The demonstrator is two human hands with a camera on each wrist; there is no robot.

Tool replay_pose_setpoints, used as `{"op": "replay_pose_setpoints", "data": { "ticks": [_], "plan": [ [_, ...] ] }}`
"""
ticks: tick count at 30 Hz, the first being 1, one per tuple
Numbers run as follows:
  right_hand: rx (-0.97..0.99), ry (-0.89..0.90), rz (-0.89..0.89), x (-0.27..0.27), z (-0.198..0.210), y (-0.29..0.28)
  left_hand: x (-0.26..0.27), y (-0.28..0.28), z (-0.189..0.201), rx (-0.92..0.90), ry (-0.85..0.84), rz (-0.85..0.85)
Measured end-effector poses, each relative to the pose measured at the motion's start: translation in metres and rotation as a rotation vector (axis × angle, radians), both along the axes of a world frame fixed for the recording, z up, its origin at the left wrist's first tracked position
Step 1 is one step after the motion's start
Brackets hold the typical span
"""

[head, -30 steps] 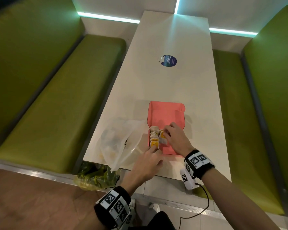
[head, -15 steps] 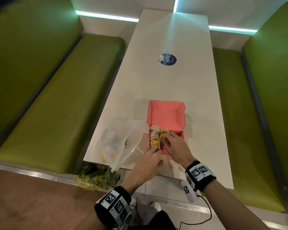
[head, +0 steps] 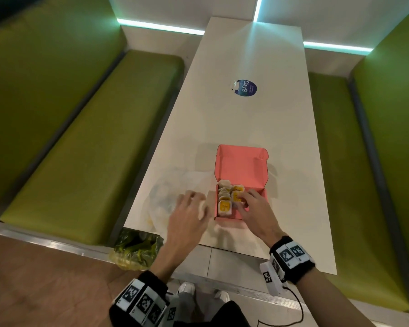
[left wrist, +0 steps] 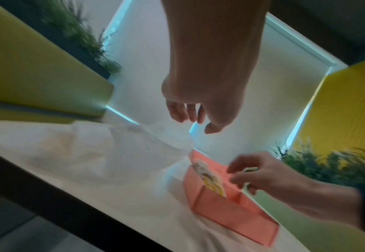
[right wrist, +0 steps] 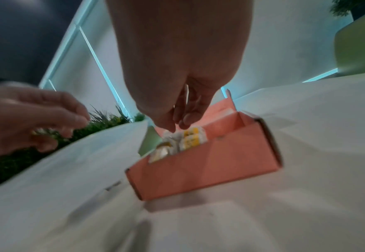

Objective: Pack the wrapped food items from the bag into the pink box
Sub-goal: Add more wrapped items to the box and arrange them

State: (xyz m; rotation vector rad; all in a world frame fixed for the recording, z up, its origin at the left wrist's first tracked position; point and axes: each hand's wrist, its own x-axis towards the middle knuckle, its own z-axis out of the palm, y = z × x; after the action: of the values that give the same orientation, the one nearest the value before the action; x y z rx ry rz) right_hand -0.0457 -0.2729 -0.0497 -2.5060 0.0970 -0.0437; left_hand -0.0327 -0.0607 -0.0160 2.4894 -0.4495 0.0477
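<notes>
Left hand leaves the box and heads for the bag

The long white table (head: 246, 128) holds the open pink cardboard box (head: 242, 166). The clear plastic bag (head: 165, 197) lies just left of the box. The left hand (head: 189, 215) has moved off the box to over the bag, fingers loose and empty, so another pick looks next. The right hand (head: 255, 206) stays in the box, fingertips on the yellow-and-white wrapped food items (head: 229, 197); whether it pinches one I cannot tell.

A white table (head: 241, 128) bears a round blue sticker (head: 245, 88) — green benches (head: 99, 142) flank it, leafy greens in a bag (head: 137, 252) below.
</notes>
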Motion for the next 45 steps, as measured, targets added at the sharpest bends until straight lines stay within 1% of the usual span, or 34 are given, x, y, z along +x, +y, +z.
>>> {"op": "replay_pose_setpoints", "data": {
  "ticks": [2, 3, 5, 6, 7, 9, 11, 14, 16, 18, 21, 23, 24, 25, 27, 29, 32, 34, 38, 42, 45],
  "plan": [
    [0.031, -0.066, 0.018, -0.001, 0.01, 0.014, 0.011, 0.018, -0.001, 0.046, 0.031, 0.175],
    [0.04, -0.091, 0.057, 0.001, 0.015, 0.026, 0.016, 0.025, 0.0, 0.098, 0.072, 0.218],
    [0.074, -0.112, 0.168, 0.004, 0.022, 0.058, 0.023, 0.035, 0.001, 0.169, 0.163, 0.257],
    [0.081, -0.121, 0.237, 0.006, 0.026, 0.074, 0.025, 0.038, 0.003, 0.17, 0.193, 0.259],
    [0.056, -0.129, 0.313, 0.01, 0.027, 0.089, 0.026, 0.04, 0.005, 0.153, 0.202, 0.252],
    [-0.08, -0.118, 0.453, 0.019, 0.028, 0.112, 0.026, 0.045, 0.007, 0.088, 0.194, 0.248],
    [-0.249, -0.055, 0.514, 0.029, 0.029, 0.123, 0.027, 0.054, 0.011, -0.011, 0.166, 0.275],
    [-0.425, 0.13, 0.493, 0.039, 0.035, 0.12, 0.031, 0.068, 0.019, -0.167, 0.143, 0.355],
    [-0.501, 0.219, 0.481, 0.043, 0.04, 0.119, 0.033, 0.073, 0.024, -0.22, 0.133, 0.368],
    [-0.461, 0.278, 0.467, 0.048, 0.043, 0.123, 0.034, 0.075, 0.024, -0.237, 0.148, 0.349],
    [-0.277, 0.283, 0.463, 0.057, 0.044, 0.138, 0.029, 0.074, 0.022, -0.258, 0.179, 0.307],
    [-0.239, 0.293, 0.49, 0.061, 0.043, 0.151, 0.025, 0.071, 0.024, -0.266, 0.195, 0.275],
    [-0.265, 0.322, 0.506, 0.063, 0.042, 0.158, 0.023, 0.069, 0.025, -0.258, 0.199, 0.259],
    [-0.336, 0.363, 0.519, 0.065, 0.042, 0.164, 0.021, 0.068, 0.027, -0.244, 0.201, 0.245],
    [-0.55, 0.418, 0.548, 0.07, 0.044, 0.17, 0.017, 0.067, 0.03, -0.22, 0.202, 0.223],
    [-0.633, 0.432, 0.562, 0.073, 0.044, 0.171, 0.014, 0.066, 0.032, -0.224, 0.206, 0.208],
    [-0.634, 0.454, 0.551, 0.076, 0.042, 0.171, 0.012, 0.066, 0.033, -0.213, 0.198, 0.183],
    [-0.597, 0.489, 0.522, 0.077, 0.043, 0.172, 0.012, 0.067, 0.032, -0.203, 0.193, 0.169],
    [-0.566, 0.564, 0.549, 0.079, 0.055, 0.177, 0.014, 0.069, 0.031, -0.197, 0.189, 0.141],
    [-0.519, 0.554, 0.544, 0.075, 0.065, 0.179, 0.015, 0.069, 0.031, -0.192, 0.191, 0.125],
    [-0.518, 0.537, 0.592, 0.072, 0.062, 0.178, 0.015, 0.071, 0.031, -0.186, 0.175, 0.117]
  ]
}}
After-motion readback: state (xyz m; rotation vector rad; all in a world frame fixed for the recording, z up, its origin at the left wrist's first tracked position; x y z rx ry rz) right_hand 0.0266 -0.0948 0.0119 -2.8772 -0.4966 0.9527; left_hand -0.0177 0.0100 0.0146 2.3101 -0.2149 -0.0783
